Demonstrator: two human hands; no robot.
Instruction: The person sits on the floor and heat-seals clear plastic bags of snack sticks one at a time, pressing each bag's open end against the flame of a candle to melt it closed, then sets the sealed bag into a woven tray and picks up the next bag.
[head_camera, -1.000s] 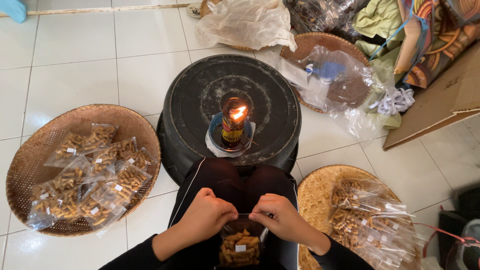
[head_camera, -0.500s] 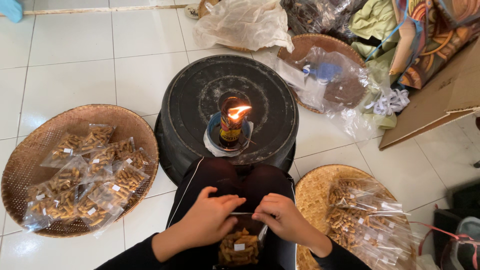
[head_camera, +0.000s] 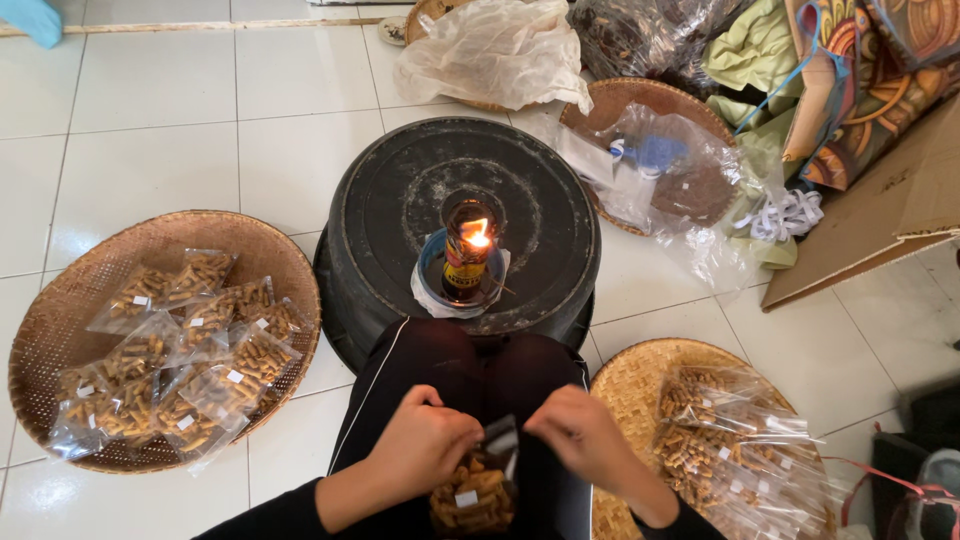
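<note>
Both hands have drawn closer over the lap since a second ago, bag top now pinched between them. Left basket on the floor holds sealed snack packets. Left hand grips the small clear bag of brown snacks at its mouth; right hand pinches the opposite edge. Ahead, an oil lamp burns on the upturned black tub. Right basket holds more packets. Risk, by judgement: the plastic could scorch or the lamp tip if knocked.
</note>
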